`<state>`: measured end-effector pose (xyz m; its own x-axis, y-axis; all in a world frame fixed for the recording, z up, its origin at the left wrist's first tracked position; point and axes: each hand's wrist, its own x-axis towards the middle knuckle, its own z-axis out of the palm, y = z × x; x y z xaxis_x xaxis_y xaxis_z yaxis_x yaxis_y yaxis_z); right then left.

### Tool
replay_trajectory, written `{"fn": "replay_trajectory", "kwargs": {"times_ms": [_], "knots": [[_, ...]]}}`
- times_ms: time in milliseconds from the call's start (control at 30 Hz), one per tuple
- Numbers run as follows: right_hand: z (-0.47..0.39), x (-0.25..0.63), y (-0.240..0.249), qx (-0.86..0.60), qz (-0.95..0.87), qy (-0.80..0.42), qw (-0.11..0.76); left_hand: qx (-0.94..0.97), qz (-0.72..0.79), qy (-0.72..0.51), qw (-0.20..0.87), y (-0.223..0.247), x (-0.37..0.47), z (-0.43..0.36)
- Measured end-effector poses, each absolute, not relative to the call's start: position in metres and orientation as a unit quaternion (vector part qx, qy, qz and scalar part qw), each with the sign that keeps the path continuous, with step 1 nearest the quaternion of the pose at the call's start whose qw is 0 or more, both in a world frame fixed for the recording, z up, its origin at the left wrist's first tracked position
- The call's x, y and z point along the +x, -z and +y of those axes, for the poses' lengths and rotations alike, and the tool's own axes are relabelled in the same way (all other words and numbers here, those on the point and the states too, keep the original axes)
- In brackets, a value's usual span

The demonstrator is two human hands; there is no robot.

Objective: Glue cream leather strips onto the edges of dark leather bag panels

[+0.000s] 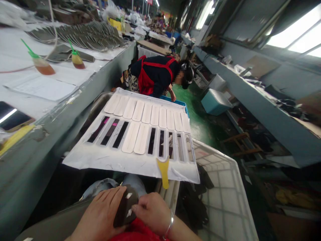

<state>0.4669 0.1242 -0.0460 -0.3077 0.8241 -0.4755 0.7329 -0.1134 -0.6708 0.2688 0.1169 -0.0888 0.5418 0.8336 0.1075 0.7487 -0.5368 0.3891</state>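
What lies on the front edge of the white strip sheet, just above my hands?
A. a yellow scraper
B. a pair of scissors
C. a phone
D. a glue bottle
A: a yellow scraper rests on the near edge of the white sheet, beyond both hands holding the dark piece.

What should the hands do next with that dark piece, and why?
Probably press the white strip flat onto the dark piece. The left hand cradles the piece, the right hand pinches at the strip, and its end looks not fully down.
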Motion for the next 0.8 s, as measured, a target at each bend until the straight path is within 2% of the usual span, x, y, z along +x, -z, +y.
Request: {"fn": "replay_trajectory", "kwargs": {"times_ms": [233,567,800], "knots": [[0.128,0.47,0.052,-0.572,-0.657,-0.489,0.047,0.898,0.399,-0.104,0.151,0.08,0.26,0.117],[0.116,0.481,0.083,-0.561,-0.539,-0.612,0.142,0.932,0.329,-0.069,0.134,0.068,0.254,0.118],[0.113,0.475,0.08,-0.565,-0.506,-0.616,0.21,0.917,0.369,-0.09,0.12,0.064,0.263,0.109]]}}
